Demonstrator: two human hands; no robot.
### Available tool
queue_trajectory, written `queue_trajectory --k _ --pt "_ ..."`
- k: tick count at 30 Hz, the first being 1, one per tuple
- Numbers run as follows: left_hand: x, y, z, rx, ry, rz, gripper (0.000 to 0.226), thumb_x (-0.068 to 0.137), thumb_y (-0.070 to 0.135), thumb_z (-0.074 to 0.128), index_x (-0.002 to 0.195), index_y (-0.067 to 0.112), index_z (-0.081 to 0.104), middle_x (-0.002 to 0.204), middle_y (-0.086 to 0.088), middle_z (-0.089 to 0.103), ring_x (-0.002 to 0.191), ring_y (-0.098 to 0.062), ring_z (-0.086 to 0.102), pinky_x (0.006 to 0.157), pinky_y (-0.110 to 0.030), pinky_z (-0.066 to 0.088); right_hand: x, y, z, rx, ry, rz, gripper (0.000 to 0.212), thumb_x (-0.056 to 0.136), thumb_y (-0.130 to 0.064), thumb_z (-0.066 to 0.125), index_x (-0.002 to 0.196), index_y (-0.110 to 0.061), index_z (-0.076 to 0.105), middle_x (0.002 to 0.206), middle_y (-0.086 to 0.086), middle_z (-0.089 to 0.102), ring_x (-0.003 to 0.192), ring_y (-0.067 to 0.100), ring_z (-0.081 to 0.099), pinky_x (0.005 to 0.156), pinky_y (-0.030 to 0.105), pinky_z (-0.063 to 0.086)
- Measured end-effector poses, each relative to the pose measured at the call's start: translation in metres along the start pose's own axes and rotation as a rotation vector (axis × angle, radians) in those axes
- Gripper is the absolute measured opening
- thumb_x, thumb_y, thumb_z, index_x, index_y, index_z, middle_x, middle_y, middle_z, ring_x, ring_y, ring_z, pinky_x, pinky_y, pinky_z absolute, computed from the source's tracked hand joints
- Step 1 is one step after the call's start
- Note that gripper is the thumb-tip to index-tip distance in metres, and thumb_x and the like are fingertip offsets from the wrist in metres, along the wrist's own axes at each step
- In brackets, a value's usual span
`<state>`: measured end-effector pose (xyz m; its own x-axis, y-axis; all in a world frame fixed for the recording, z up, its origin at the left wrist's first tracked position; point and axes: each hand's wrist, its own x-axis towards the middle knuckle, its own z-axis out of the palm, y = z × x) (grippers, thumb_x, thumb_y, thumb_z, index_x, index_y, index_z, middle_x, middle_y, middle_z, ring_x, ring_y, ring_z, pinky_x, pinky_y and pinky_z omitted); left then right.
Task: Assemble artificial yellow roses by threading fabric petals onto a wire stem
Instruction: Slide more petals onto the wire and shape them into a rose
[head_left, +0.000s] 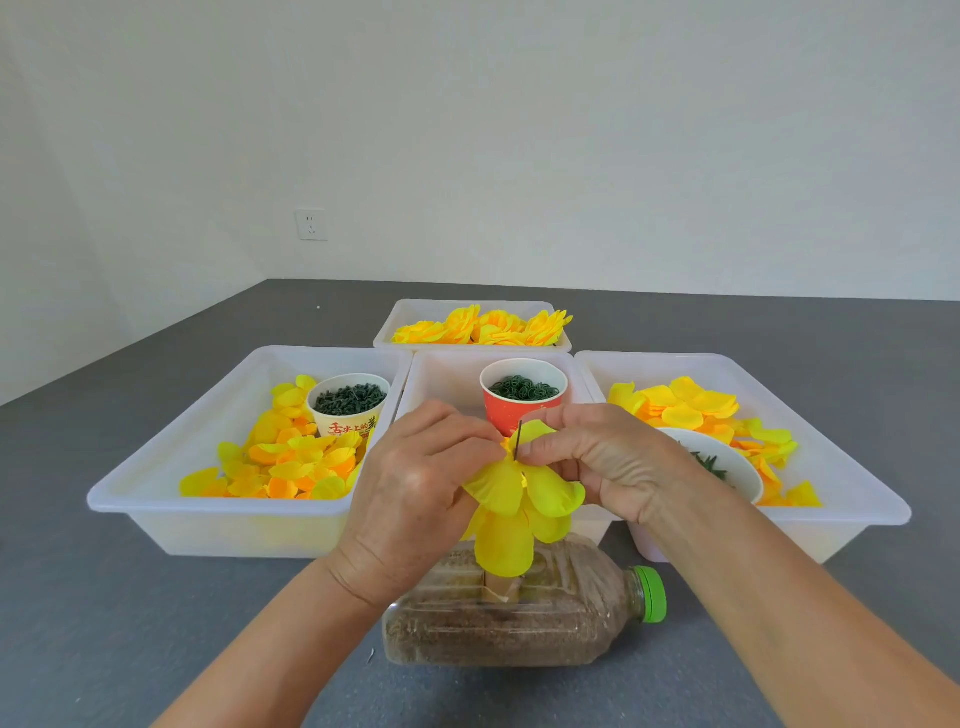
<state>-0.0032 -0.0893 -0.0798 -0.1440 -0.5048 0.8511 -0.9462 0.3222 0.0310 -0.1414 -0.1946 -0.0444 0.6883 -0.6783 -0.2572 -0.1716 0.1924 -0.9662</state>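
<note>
white cup (347, 410), red print "舌尖上的"

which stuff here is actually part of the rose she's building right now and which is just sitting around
In use:
left hand and right hand, both pinching at the wire stem
yellow petals threaded on it
sand-filled bottle beneath

Lying about:
finished roses in the back tray
loose petals in the left tray
red cup
wall socket

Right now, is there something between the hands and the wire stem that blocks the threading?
Nothing visible blocks it. Both the left hand and right hand pinch the yellow petals right at the wire stem, whose tip stands free above them.
</note>
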Motion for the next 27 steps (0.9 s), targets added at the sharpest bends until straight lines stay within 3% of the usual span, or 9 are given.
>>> queue_trajectory --k 3,8,17,21,27 --pt "-0.002 0.000 0.000 -0.009 -0.007 0.007 0.010 0.080 0.011 0.066 0.081 0.004 0.073 0.090 -0.003 0.071 0.072 -0.026 0.057 0.066 -0.031 0.049 0.001 0.001 0.000 -0.019 0.009 0.000 0.043 0.072 0.005 0.070 0.114 0.000 0.062 0.107 0.025 0.066 0.090 0.031 0.061 0.082 0.044 0.052" --pt "-0.005 0.000 -0.002 -0.017 -0.030 0.012 0.006 0.075 0.006 0.070 0.080 0.005 0.074 0.090 -0.002 0.071 0.074 -0.024 0.058 0.067 -0.031 0.050 0.000 0.001 -0.001 -0.046 -0.030 -0.005 0.038 0.074 0.009 0.067 0.110 -0.003 0.063 0.100 0.019 0.066 0.089 0.030 0.061 0.087 0.048 0.050" --pt "-0.010 0.002 -0.004 -0.022 -0.083 0.013 0.010 0.075 0.008 0.067 0.081 0.005 0.074 0.090 -0.002 0.071 0.074 -0.025 0.058 0.066 -0.033 0.050 -0.003 0.005 -0.003 -0.190 0.004 -0.030 0.033 0.074 0.000 0.073 0.103 -0.014 0.065 0.078 0.001 0.068 0.062 0.010 0.063 0.061 0.024 0.053" --pt "-0.012 0.002 -0.005 -0.026 -0.098 -0.007 0.022 0.061 -0.003 0.073 0.082 0.005 0.074 0.090 -0.002 0.070 0.074 -0.025 0.058 0.067 -0.034 0.049 -0.004 0.004 -0.006 -0.206 -0.012 -0.027 0.031 0.075 0.000 0.071 0.103 -0.013 0.066 0.079 0.001 0.067 0.064 0.011 0.061 0.063 0.024 0.050" --pt "-0.016 0.003 -0.005 -0.033 -0.128 -0.020 0.021 0.061 0.000 0.073 0.081 0.006 0.074 0.090 -0.002 0.071 0.075 -0.026 0.059 0.067 -0.034 0.050 -0.004 0.007 -0.006 -0.239 -0.005 -0.003 0.031 0.073 0.000 0.073 0.097 -0.017 0.066 0.077 0.001 0.066 0.065 0.011 0.059 0.066 0.025 0.046"
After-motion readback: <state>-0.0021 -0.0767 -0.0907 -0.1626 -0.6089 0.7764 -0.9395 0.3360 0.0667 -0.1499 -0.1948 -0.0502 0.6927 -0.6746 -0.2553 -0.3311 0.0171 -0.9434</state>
